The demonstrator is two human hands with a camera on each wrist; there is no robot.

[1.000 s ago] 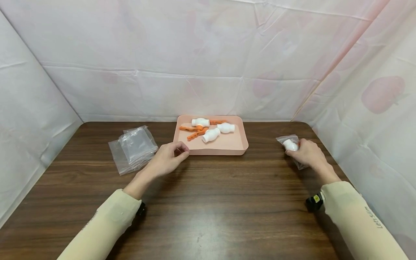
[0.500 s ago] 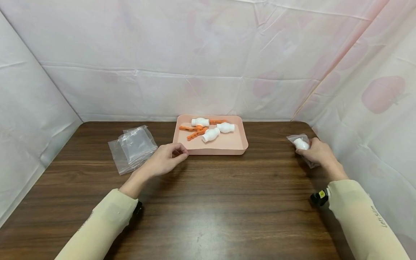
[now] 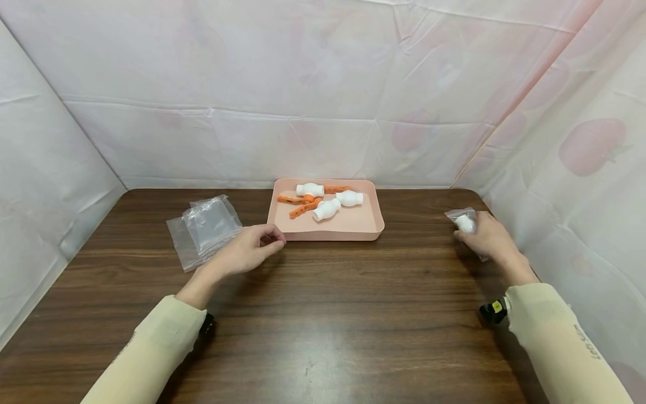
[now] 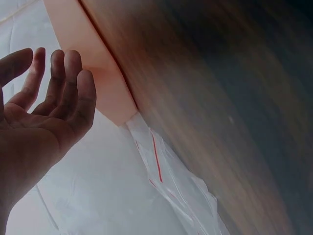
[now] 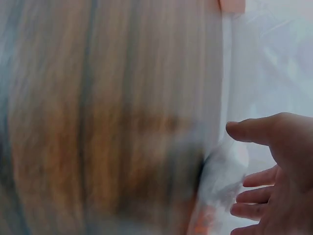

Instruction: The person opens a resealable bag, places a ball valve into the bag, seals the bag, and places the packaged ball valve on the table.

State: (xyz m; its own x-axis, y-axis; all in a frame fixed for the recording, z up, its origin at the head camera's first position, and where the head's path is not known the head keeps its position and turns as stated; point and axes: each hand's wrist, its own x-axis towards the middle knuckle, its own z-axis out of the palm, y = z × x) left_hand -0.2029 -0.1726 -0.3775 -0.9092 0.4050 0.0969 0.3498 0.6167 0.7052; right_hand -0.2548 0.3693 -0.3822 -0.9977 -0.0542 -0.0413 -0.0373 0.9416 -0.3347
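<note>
At the table's right side lies a clear zip bag (image 3: pixel 460 215) with a white ball valve (image 3: pixel 465 224) inside. My right hand (image 3: pixel 487 235) is over its right part and hides some of it. In the right wrist view the thumb and fingers (image 5: pixel 254 195) are extended and spread apart, with the blurred bag (image 5: pixel 222 178) just beyond them and a patch of orange low in it. My left hand (image 3: pixel 249 247) holds nothing, its fingers loosely bent, close to the front left corner of the pink tray (image 3: pixel 335 236).
Several white ball valves (image 3: pixel 327 210) with orange handles (image 3: pixel 304 209) lie in the tray at the back middle. Left of it is a stack of clear zip bags (image 3: pixel 204 233), partly behind my left hand. Curtain walls (image 3: pixel 323 146) enclose the table's back and sides.
My right hand carried the bagged valve rightward toward the table's right edge, and its fingers have now loosened from it. My left hand has drifted a little left.
</note>
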